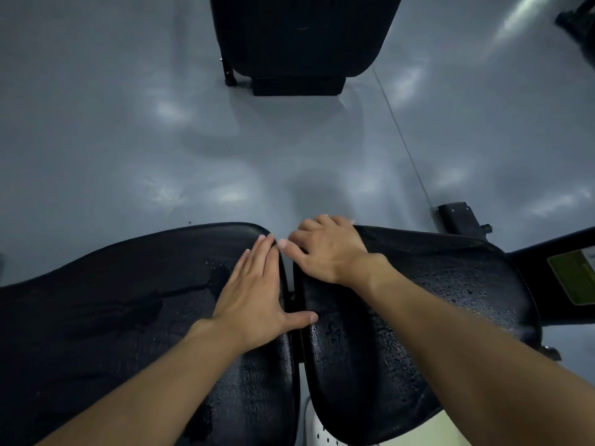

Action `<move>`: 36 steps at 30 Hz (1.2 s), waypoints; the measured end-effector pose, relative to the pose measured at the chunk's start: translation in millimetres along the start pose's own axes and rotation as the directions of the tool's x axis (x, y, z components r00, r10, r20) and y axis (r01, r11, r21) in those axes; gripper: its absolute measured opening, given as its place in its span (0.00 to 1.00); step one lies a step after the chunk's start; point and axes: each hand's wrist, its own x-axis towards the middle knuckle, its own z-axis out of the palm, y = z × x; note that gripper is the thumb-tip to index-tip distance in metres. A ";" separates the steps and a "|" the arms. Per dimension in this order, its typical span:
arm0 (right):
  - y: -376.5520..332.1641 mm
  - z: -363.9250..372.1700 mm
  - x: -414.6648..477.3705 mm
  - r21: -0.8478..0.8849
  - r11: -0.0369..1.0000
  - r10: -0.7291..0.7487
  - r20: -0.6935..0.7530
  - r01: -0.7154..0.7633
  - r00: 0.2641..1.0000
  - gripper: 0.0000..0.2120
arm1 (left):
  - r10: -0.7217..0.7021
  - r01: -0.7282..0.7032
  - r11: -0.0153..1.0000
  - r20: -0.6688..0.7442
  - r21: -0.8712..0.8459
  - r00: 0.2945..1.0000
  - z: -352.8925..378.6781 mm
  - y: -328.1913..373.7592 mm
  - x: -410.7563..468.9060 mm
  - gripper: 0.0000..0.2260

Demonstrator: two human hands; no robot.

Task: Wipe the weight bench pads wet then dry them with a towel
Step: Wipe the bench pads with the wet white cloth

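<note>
Hands on wet vinyl, no cloth in sight. Left hand [257, 294] flat on the left pad [112, 300] of the weight bench, hard against its inner edge, fingers straight and together, holding nothing, thumb splayed across the gap [294, 284] onto the right pad [434, 284]. Right hand [325, 249] at the far inner corner of that right pad, fingers bent over the far edge in an apparent light grip on the padding itself, nothing else in it; slightly blurred, so hard to tell how firm.

Both pads in the near half of the view, side by side, parted only by the narrow gap. Beads of water thick across the right pad; a dark run of pooled water on the left pad, reaching toward its inner edge.

Probably bare palms testing the surface or steadying the two pads at the seam, a likely trap for runoff. Wet stage seemingly done on both pads, drying not yet begun: no towel anywhere in view.

Beyond the far edge, glossy grey floor [128, 123] and another black padded machine [299, 33]; past the right edge, a yellow label [576, 275] on the frame.
</note>
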 end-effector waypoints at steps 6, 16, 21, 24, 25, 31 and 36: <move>-2.4 7.0 0.7 -0.039 0.997 -0.067 -0.050 0.065 0.996 0.32 | -0.002 0.002 1.000 -0.004 -0.009 1.000 6.3 -10.2 -6.3 0.60; -7.4 24.5 -28.8 -0.091 0.941 -0.335 -0.112 0.326 0.936 0.37 | -0.006 0.004 0.999 -0.032 -0.039 0.999 9.4 -9.0 -10.8 0.58; -11.9 30.4 -33.9 -0.151 0.938 -0.332 -0.145 0.311 0.932 0.41 | 0.018 -0.020 0.999 -0.036 -0.040 0.999 15.8 -15.9 -13.7 0.59; -14.4 36.0 -42.9 -0.150 0.937 -0.336 -0.151 0.315 0.930 0.43 | 0.042 -0.041 0.999 0.017 -0.024 0.999 12.4 -17.6 -15.4 0.60; -16.1 39.1 -47.3 -0.157 0.931 -0.353 -0.168 0.329 0.920 0.42 | 0.048 -0.048 0.999 0.021 -0.014 0.999 12.4 -17.6 -19.2 0.59; -26.0 62.3 -87.1 -0.221 0.902 -0.418 -0.223 0.372 0.881 0.41 | 0.034 -0.033 0.997 0.013 -0.065 0.999 30.7 -7.1 -71.0 0.38; -23.6 64.9 -106.5 -0.153 0.895 -0.444 -0.227 0.419 0.867 0.30 | -0.011 0.009 0.997 -0.020 -0.076 1.000 42.2 8.9 -102.0 0.28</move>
